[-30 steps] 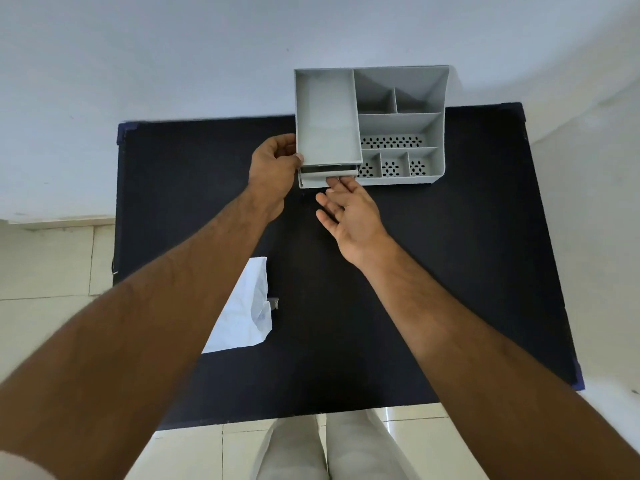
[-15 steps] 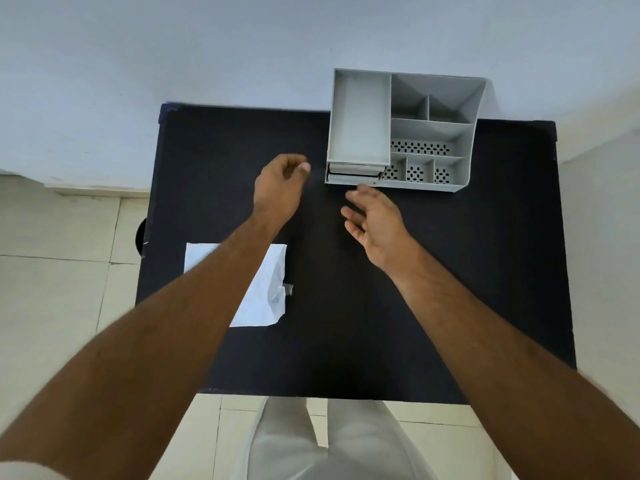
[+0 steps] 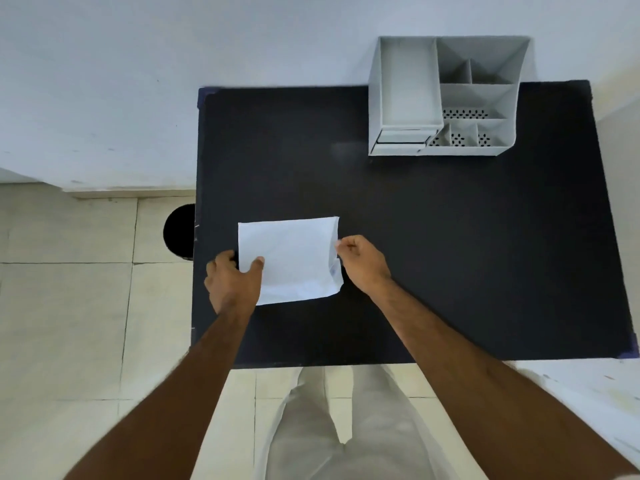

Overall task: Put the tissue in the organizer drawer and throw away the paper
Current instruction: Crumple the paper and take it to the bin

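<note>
A round black bin (image 3: pixel 180 232) stands on the tiled floor just beside the left edge of the black table (image 3: pixel 450 254). The left hand (image 3: pixel 233 284) is on the left edge of the white paper (image 3: pixel 289 259), thumb on top and fingers curled at the edge, clamped on the sheet. The paper lies flat on the left part of the table. The right hand (image 3: pixel 362 263) pinches the paper's right edge, fingers drawn together. At the table's far right stands the grey organizer (image 3: pixel 446 97), well apart from both hands, its drawer (image 3: pixel 403 138) closed or very nearly so.
</note>
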